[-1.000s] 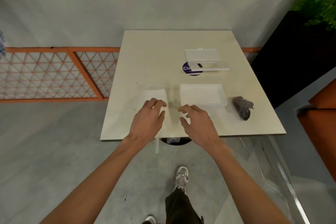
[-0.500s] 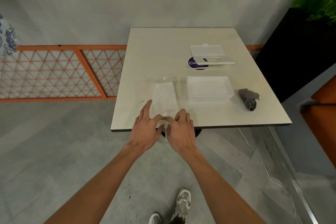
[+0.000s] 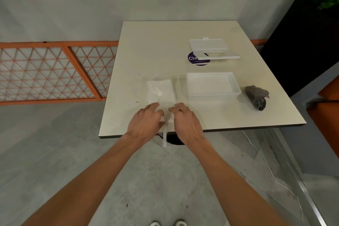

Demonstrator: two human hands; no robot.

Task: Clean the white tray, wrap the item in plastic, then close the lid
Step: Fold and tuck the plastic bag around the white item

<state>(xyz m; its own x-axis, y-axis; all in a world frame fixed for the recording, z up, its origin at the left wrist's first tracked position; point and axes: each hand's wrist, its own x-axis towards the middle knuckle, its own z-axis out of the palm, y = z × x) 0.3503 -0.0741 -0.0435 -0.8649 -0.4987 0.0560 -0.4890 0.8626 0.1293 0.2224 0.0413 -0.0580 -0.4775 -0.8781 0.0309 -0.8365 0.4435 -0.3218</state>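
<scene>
A flat white item under a crinkled clear plastic wrap (image 3: 160,90) lies on the table, left of the white tray (image 3: 236,89). The tray looks empty. My left hand (image 3: 146,123) and my right hand (image 3: 187,123) sit side by side on the near end of the wrap, fingers bent and pinching the film. A white strip (image 3: 164,138) hangs off the table edge between my wrists. The clear lid (image 3: 209,46) rests farther back, leaning on a thin white board (image 3: 225,57). A dark grey cloth (image 3: 256,97) lies crumpled right of the tray.
The cream table (image 3: 165,42) stands against a grey wall, with a round purple sticker (image 3: 192,59) under the board. A black planter (image 3: 302,46) with a green plant stands at the right, an orange lattice fence (image 3: 51,71) at the left. A white cable (image 3: 266,163) runs across the floor.
My hands drew back from lying spread over the wrap to its near end, met there, and now sit slightly apart with bent fingers. The view has shifted left.
</scene>
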